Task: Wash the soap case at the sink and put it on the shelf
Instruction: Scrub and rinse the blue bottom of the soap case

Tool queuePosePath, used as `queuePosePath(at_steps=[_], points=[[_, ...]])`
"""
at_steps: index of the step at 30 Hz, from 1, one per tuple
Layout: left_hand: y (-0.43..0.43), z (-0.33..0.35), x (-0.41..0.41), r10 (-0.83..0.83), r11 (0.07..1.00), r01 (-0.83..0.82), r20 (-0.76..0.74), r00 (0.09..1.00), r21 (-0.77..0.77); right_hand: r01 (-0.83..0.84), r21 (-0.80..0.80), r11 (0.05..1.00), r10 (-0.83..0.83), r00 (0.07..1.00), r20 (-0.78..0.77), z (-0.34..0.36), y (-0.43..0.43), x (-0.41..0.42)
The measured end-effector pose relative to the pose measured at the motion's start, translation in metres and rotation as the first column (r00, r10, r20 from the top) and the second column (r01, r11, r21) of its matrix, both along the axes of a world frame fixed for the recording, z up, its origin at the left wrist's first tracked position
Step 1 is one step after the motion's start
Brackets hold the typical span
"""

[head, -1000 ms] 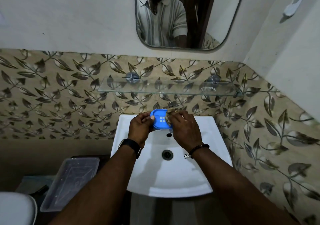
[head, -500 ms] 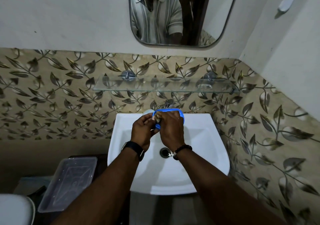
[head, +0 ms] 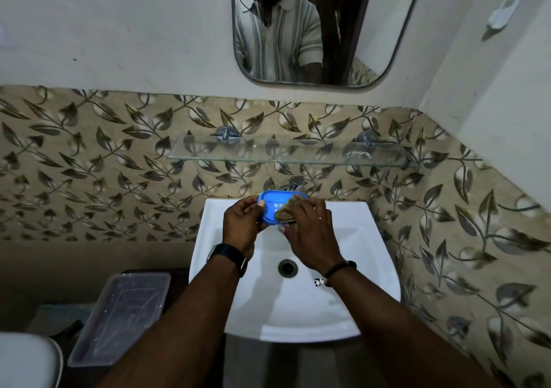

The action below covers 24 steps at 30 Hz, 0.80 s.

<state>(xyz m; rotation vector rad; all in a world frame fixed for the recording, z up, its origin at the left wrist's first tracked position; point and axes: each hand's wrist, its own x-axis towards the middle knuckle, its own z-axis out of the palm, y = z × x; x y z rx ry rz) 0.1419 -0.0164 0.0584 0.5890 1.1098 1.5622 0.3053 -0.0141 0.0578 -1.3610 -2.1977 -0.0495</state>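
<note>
— Two hands on one small thing, so start at the left: what does the left hand do?

— It pinches the left end of the blue soap case, thumb on the rim facing the camera, fingers curled behind. That holds the case tilted up over the back of the white basin, just in front of the tap.

— And across from it?

— The right hand is closed over a brownish scrub pad and presses it onto the right half of the case's inside, where the pale drain slots show. Whether water is running I cannot tell.

— How will the case handle?

— I judge it light, stiff moulded plastic, thin in the wall. Wet and probably soapy, it should be slippery, so a pinch on one end may let it twist out under the scrubbing pressure. Gripping across the two long edges, or hooking a finger through the slots, looks safer.

— Where does it go afterwards?

— On the glass shelf above the tap, fixed to the leaf-patterned tiles. Glass and wet plastic slide on each other, so I would shake the water off and set it down flat, well back from the front edge.
</note>
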Motion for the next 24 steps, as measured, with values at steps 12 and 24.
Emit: queuePosePath(at_steps=[12, 24], points=[[-0.004, 0.019, -0.014, -0.291, 0.952, 0.304, -0.4, 0.869, -0.032, -0.292, -0.032, 0.956, 0.275, 0.928, -0.25, 0.022, 0.015, 0.026], [-0.019, 0.003, 0.015, -0.321, 0.944, 0.329, -0.189, 0.928, 0.014, 0.152, 0.117, 0.981, -0.055, 0.809, -0.585, 0.007, 0.0, 0.002]])
